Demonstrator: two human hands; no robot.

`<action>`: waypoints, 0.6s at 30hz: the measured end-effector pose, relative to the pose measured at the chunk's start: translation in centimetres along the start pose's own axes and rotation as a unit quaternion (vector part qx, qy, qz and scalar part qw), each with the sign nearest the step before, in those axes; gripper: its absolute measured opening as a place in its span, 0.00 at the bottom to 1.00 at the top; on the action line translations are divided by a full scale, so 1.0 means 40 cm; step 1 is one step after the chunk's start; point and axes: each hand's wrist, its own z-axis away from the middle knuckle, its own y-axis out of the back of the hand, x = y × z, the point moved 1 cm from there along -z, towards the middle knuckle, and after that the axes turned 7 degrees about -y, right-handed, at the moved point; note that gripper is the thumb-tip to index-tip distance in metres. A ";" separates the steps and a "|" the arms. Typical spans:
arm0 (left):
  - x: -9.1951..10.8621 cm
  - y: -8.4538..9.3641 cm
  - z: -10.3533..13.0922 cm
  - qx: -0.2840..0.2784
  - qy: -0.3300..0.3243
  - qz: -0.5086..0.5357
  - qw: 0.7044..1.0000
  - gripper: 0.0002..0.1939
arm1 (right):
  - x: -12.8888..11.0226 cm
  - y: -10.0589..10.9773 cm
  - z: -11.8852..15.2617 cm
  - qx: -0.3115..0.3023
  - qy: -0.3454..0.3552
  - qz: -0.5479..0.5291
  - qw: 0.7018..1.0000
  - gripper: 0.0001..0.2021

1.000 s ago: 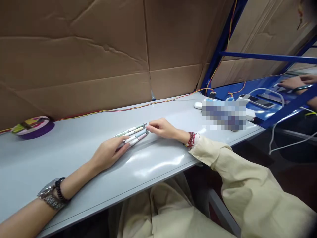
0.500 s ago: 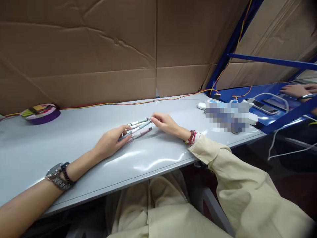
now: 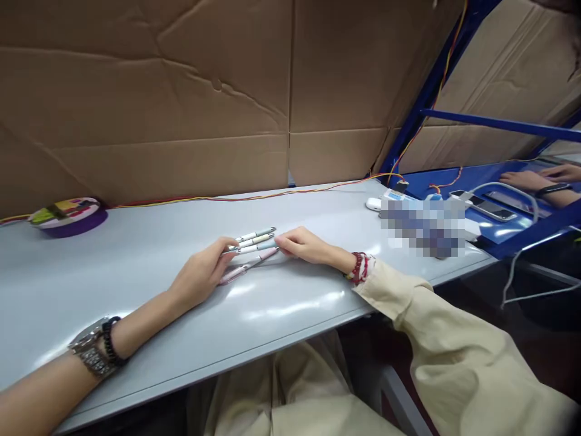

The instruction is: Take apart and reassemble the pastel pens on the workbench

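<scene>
Several click pens lie side by side on the white tabletop, pointing left to right. At the back is a grey-green pen, then a cream one, then a light blue pen. A pink pen lies nearest me, slanted and a little apart. My left hand has thumb and fingers closed around the left ends of the upper pens, which it partly hides. The fingertips of my right hand pinch the right end of the light blue pen.
A round purple-sided tape roll sits at the back left. Red and yellow wires run along the cardboard wall. To the right are a blurred-out patch, a phone and a white cable. Another person's hands rest beyond the blue frame.
The pink pen has slid left and toward me, away from the others. My right hand has closed on the light blue pen's end. The view has shifted slightly.
</scene>
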 end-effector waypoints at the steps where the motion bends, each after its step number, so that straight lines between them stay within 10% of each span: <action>1: 0.001 -0.001 -0.001 -0.001 0.010 0.007 1.000 0.15 | -0.001 -0.002 -0.001 0.014 0.003 0.001 1.000 0.23; 18: -0.001 0.043 0.025 0.012 -0.043 0.057 0.997 0.11 | -0.033 -0.033 -0.045 0.147 0.230 0.137 0.952 0.12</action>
